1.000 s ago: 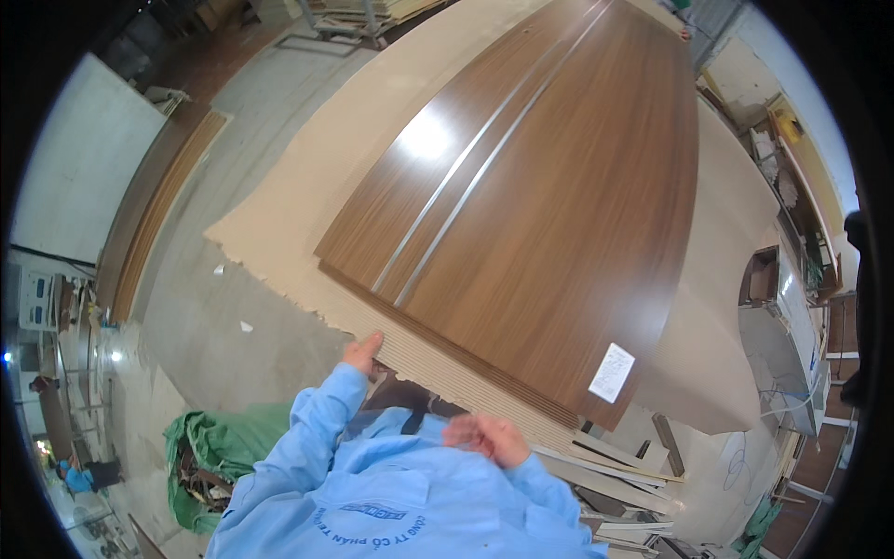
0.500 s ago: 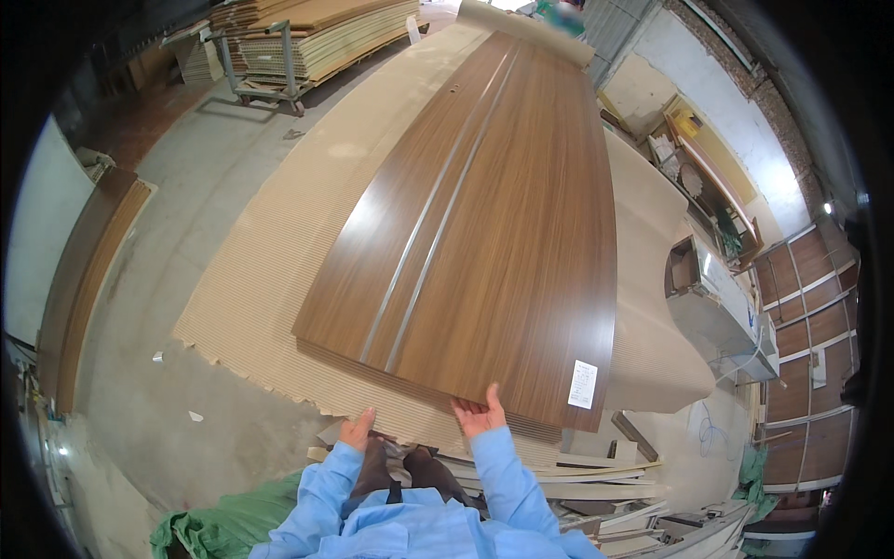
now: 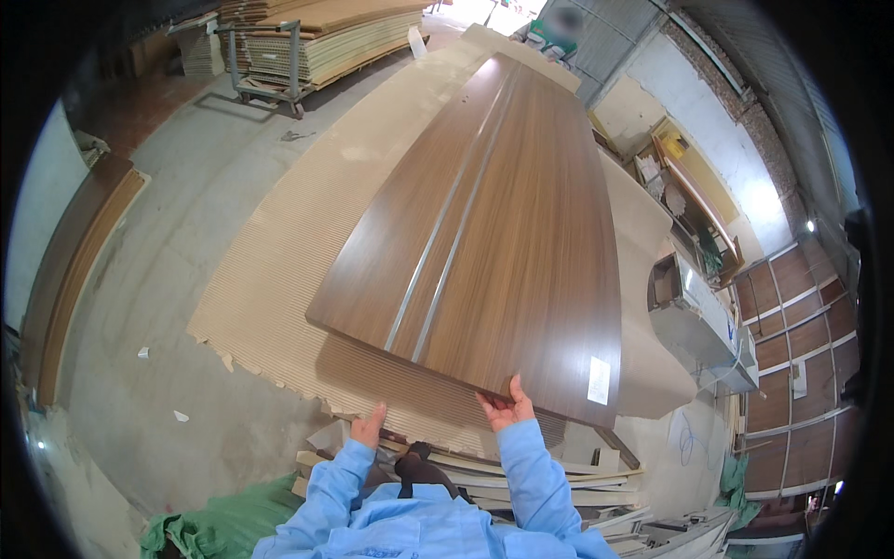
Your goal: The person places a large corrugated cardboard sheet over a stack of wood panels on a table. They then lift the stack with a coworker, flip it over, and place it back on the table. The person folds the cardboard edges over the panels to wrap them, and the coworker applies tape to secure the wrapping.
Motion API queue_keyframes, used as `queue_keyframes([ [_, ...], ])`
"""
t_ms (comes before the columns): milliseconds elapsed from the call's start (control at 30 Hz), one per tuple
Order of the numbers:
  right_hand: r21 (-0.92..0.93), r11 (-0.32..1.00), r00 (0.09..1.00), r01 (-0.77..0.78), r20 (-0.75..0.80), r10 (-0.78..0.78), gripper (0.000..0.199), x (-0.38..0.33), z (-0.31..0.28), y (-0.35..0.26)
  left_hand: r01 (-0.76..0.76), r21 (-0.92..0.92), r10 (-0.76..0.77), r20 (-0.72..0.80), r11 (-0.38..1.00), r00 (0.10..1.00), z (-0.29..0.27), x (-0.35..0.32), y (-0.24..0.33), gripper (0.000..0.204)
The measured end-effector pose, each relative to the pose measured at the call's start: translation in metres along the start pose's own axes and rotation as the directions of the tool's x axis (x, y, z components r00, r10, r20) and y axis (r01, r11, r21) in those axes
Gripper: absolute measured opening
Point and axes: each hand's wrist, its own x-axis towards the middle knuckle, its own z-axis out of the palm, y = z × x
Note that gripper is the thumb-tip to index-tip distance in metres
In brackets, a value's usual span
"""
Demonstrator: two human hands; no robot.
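A long brown wood-grain door panel (image 3: 521,261) with two thin silver strips lies over a tan corrugated cardboard sheet (image 3: 270,252). Its near edge is raised off the cardboard, with a shadowed gap below. My right hand (image 3: 510,408) grips this edge, thumb on top and the other fingers under it. A white label (image 3: 598,380) sits at the panel's near right corner. To the left, my left hand (image 3: 369,427) is closed at the cardboard's torn near edge and appears to pinch it; its lower fingers are partly hidden. It stays apart from the panel.
Beyond the panel's far end stands a person in green (image 3: 557,37). Loose strips (image 3: 587,484) lie by my feet, beside a green sack (image 3: 223,517). At the back left is a cart of stacked boards (image 3: 345,47); a metal box (image 3: 698,312) stands on the right.
The panel's near end has risen and shifted right with my right hand, widening the gap below. My left hand has moved slightly right. The person at the far end shows more.
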Motion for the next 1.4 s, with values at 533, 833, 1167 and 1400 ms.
queue_keyframes([
  [533,-0.012,0.999,0.996,-0.049,-0.069,0.048,0.055,0.024,-0.015,0.004,-0.119,-0.021,0.117,-0.084,0.993,0.99,0.034,-0.038,0.069,0.033],
  [833,-0.015,0.998,0.993,-0.06,-0.102,0.058,0.054,0.036,-0.022,0.004,0.043,-0.069,-0.039,0.055,0.997,0.998,0.024,-0.022,0.041,0.034],
  [1167,-0.051,0.998,0.984,-0.046,-0.175,0.037,0.056,0.051,-0.03,-0.003,0.035,-0.05,-0.03,0.108,0.998,0.994,0.023,-0.048,0.019,0.037],
  [1400,-0.079,0.997,0.985,-0.022,-0.173,0.008,0.056,0.055,-0.035,-0.007,0.08,-0.08,-0.076,0.048,0.994,0.996,0.014,-0.077,0.017,0.041],
])
